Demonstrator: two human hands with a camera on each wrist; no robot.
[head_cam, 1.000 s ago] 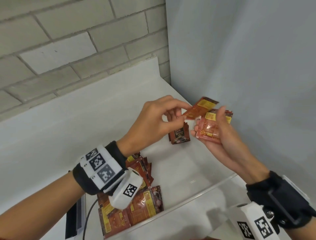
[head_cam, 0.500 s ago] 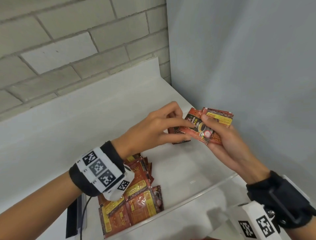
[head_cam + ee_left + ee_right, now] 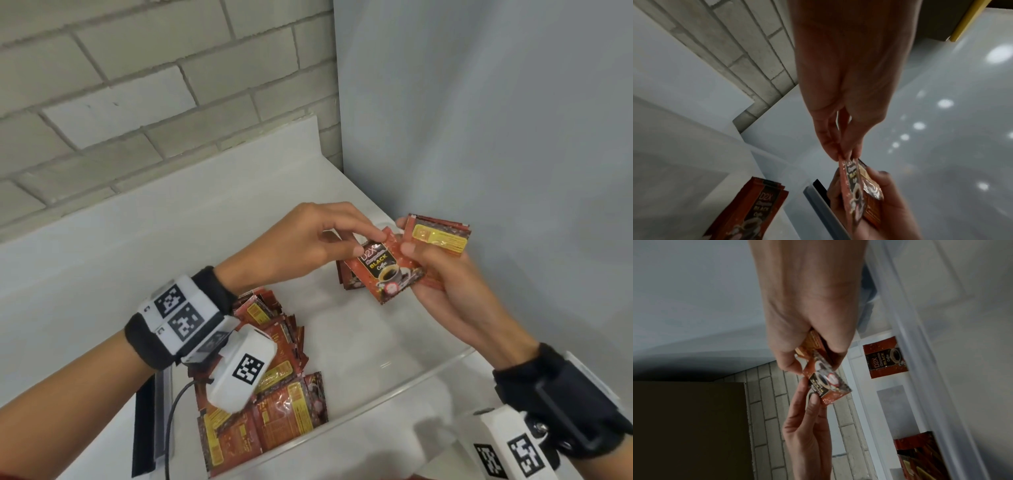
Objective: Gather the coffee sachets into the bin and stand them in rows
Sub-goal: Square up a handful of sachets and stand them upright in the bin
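A red "D2X Black Coffee" sachet [image 3: 385, 270] lies face up, and my left hand [image 3: 381, 236] pinches its top corner. My right hand [image 3: 416, 255] grips a small stack of sachets [image 3: 440, 236] with their yellow-label backs showing, thumb on the single sachet. The left wrist view shows that pinch [image 3: 842, 155] on the sachet [image 3: 853, 186]. A few sachets [image 3: 346, 279] stand at the far end of the clear bin [image 3: 404, 382]. Several loose sachets [image 3: 274, 404] lie heaped at its near left, partly under my left wrist.
The bin sits on a white counter [image 3: 102, 274] in a corner, with a brick wall [image 3: 137, 102] behind and a grey panel [image 3: 496, 137] close on the right. A black strip [image 3: 144, 431] lies left of the bin. Bare bin floor shows between the standing sachets and the heap.
My left hand has turned the single sachet from edge-on to face up and brought it down onto the stack in my right hand. The right hand has stayed nearly still.
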